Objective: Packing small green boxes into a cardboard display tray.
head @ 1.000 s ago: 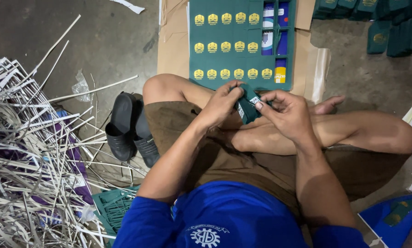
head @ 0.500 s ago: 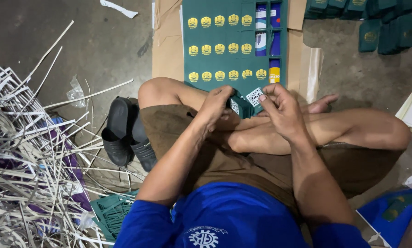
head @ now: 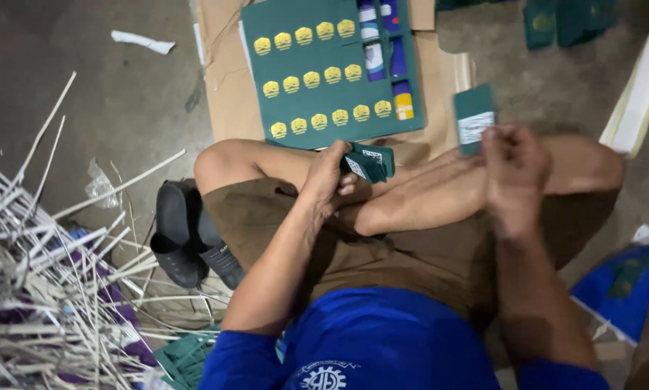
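Keep your left hand (head: pixel 332 180) clamped on the stack (head: pixel 368 163) of green cards at your knee, thumb squaring its edges, while your right hand (head: pixel 514 173), well apart, lifts one card (head: pixel 473 117) clear, fingers (head: pixel 499 141) pinched shut on its lower edge so it stands above them.

sheet (head: pixel 317 108): dark green, rows of yellow crest marks; blue, white & yellow panels at right edge
single card (head: pixel 473 117): dark green w/ white label patch
card stack (head: pixel 368 163): dark green, white label w/ black print
cardboard (head: pixel 227 94): plain tan
shorts (head: pixel 411 245): brown
shirt (head: pixel 382 339): bright blue, white emblem
sandals (head: pixel 187 242): black
strips, left (head: pixel 43 289): white/off-white, purple seen beneath
floor (head: pixel 86 108): grey
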